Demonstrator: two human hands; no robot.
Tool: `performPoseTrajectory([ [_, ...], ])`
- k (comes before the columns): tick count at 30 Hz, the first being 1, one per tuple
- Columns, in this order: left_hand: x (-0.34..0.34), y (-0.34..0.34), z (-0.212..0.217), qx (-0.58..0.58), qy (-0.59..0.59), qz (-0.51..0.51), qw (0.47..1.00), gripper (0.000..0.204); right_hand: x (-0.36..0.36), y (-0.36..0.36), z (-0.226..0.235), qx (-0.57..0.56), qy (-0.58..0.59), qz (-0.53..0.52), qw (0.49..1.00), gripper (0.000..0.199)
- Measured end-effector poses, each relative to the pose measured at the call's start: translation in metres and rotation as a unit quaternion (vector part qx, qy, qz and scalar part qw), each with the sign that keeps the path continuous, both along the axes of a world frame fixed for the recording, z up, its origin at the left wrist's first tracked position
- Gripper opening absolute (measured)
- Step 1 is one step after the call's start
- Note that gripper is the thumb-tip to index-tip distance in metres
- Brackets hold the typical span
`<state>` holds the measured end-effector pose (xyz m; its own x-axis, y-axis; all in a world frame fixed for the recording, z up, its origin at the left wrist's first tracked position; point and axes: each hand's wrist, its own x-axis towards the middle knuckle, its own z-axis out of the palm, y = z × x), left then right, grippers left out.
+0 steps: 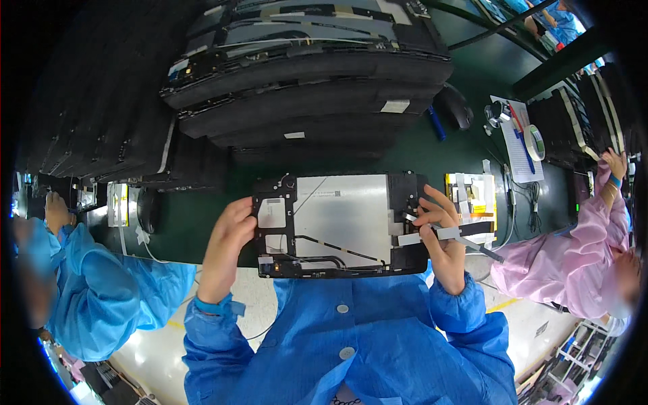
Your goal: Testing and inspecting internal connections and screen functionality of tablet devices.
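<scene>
An opened tablet-like device lies in front of me at the table's near edge. Its black frame holds a large silver plate, thin black cables and small boards. My left hand grips its left end between thumb and fingers. Over the right end, my right hand has its fingers closed on a slim grey tweezers-like tool, whose rear end sticks out to the right. A white strip lies across the device's right side beside my thumb. The fingers partly hide the tool and the parts beneath.
Tall stacks of black trays with similar devices fill the far side. A yellow-edged flat pack lies right, near cables, a tape roll, a blue pen and a black mouse. Co-workers sit close on both sides.
</scene>
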<state>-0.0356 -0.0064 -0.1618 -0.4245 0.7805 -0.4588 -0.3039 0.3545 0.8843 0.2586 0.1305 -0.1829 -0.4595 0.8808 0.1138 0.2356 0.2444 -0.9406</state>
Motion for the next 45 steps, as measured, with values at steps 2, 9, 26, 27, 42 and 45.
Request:
performPoseTrajectory([
  [2, -0.001, -0.003, 0.006, 0.004, 0.038, 0.001, 0.999, 0.036, 0.001, 0.01, 0.011, 0.011, -0.021, 0.078, 0.997, 0.012],
  [9, -0.001, 0.023, 0.018, -0.009, -0.028, 0.038, 0.999, 0.033, 0.006, 0.049, 0.058, 0.052, -0.071, 0.508, 0.857, 0.041],
  [26, 0.034, -0.008, 0.062, 0.558, 0.257, -0.07, 0.786, 0.014, 0.028, 0.031, 0.05, -0.441, 0.288, 0.258, 0.81, 0.056],
  [27, 0.032, -0.004, 0.065, 0.59, 0.332, -0.169, 0.717, 0.013, 0.028, 0.025, 0.055, -0.558, 0.45, 0.18, 0.674, 0.052],
  [42, 0.007, -0.002, 0.009, 0.184, 0.776, -0.339, 0.499, 0.036, 0.034, 0.026, 0.013, -0.106, -0.169, -0.027, 0.979, 0.016],
  [45, 0.005, -0.007, 0.001, 0.172, 0.783, -0.358, 0.479, 0.037, 0.033, 0.022, 0.012, -0.011, -0.149, -0.049, 0.988, 0.045],
])
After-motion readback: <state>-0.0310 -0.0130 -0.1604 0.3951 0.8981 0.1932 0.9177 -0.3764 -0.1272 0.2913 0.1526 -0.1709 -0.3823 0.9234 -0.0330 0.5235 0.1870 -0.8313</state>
